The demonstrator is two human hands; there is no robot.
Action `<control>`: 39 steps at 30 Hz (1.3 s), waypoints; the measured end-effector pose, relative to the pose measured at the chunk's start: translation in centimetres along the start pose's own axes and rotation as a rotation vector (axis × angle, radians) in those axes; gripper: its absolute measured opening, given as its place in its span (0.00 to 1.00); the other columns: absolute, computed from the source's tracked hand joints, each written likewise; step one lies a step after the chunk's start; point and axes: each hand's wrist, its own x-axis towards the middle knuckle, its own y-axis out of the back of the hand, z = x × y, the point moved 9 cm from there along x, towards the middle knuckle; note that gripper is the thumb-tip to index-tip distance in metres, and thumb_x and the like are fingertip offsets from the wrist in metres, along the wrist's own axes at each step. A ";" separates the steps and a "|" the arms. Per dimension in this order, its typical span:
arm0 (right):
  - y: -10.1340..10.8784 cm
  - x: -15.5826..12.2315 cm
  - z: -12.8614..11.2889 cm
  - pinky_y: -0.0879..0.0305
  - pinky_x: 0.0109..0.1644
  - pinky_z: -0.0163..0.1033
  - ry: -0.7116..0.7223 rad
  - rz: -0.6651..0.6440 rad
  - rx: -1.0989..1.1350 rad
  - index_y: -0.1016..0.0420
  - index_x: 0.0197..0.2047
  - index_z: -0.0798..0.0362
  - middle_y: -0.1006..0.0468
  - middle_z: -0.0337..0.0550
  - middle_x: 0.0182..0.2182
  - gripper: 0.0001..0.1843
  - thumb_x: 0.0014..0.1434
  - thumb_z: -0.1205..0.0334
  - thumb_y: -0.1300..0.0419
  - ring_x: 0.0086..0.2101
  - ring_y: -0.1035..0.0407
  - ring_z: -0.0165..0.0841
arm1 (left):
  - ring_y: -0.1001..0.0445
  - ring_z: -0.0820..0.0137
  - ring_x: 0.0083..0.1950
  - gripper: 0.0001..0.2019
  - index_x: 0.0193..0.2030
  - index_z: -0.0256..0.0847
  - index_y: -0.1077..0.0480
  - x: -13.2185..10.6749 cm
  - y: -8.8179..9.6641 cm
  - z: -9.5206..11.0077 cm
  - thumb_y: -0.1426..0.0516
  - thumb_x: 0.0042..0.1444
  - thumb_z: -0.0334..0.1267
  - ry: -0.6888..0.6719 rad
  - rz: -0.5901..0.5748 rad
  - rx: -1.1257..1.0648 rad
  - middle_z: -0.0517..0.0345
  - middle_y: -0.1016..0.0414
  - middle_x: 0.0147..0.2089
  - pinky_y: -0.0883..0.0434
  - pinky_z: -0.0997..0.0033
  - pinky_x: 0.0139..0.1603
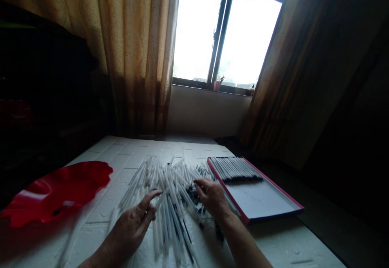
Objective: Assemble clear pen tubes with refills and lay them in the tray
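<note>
A loose heap of translucent white pen barrels [165, 219] lies across the middle of the table. My left hand [133, 223] is at the heap's near left side, thumb and fingers closed around one pen barrel [161, 199] that points up and away. My right hand [212, 198] is over the heap's right side with its fingertips pinched together. What they hold, if anything, is too small and dark to make out. Small black pen parts [191, 193] lie scattered below and beside the right fingertips. A few thin dark refills [186, 229] show among the barrels.
Right of the heap, a shallow red-edged box [270, 201] holds a row of pens [237, 168] with black ends at its far side. At left stands a red wavy-rimmed dish [82, 179]. The white brick-patterned table [100, 215] ends before a curtained window.
</note>
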 end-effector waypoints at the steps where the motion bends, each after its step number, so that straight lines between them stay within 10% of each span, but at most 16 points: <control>1: -0.2 0.0 -0.1 0.32 0.46 0.34 0.009 -0.004 0.006 0.18 0.43 0.49 0.17 0.44 0.42 0.12 0.62 0.68 0.42 0.41 0.23 0.36 | 0.27 0.76 0.19 0.18 0.60 0.47 0.35 0.0 -0.3 -0.6 0.53 0.66 0.42 0.069 -0.010 -0.099 0.66 0.25 0.27 0.30 0.81 0.21; 5: -0.9 0.0 -0.4 0.32 0.45 0.34 0.035 -0.033 0.026 0.17 0.39 0.48 0.16 0.43 0.39 0.11 0.61 0.68 0.42 0.40 0.23 0.36 | 0.26 0.75 0.21 0.17 0.51 0.42 0.27 0.0 -0.7 -1.8 0.51 0.64 0.45 0.244 -0.038 -0.347 0.57 0.21 0.33 0.31 0.80 0.18; 17: 0.3 -1.0 -0.7 0.34 0.38 0.32 0.036 -0.134 0.045 0.17 0.38 0.52 0.16 0.43 0.34 0.12 0.63 0.65 0.44 0.34 0.24 0.33 | 0.15 0.66 0.35 0.15 0.42 0.43 0.20 0.3 3.4 4.4 0.45 0.64 0.48 -0.202 0.165 0.261 0.56 0.14 0.36 0.22 0.76 0.35; 29: -2.6 -6.0 -4.3 0.41 0.33 0.37 0.048 -0.381 -0.117 0.15 0.30 0.49 0.16 0.47 0.28 0.09 0.51 0.63 0.39 0.31 0.23 0.40 | 0.21 0.72 0.27 0.16 0.38 0.44 0.21 0.6 3.2 5.1 0.47 0.65 0.48 -0.132 0.136 0.268 0.58 0.22 0.32 0.27 0.79 0.26; 39: 1.0 -7.7 -2.4 0.44 0.30 0.34 -0.042 -0.385 0.035 0.21 0.28 0.51 0.21 0.39 0.25 0.09 0.52 0.68 0.44 0.28 0.29 0.33 | 0.18 0.67 0.38 0.15 0.42 0.45 0.23 0.0 2.0 4.7 0.49 0.67 0.46 -0.282 0.153 0.347 0.56 0.20 0.40 0.22 0.72 0.38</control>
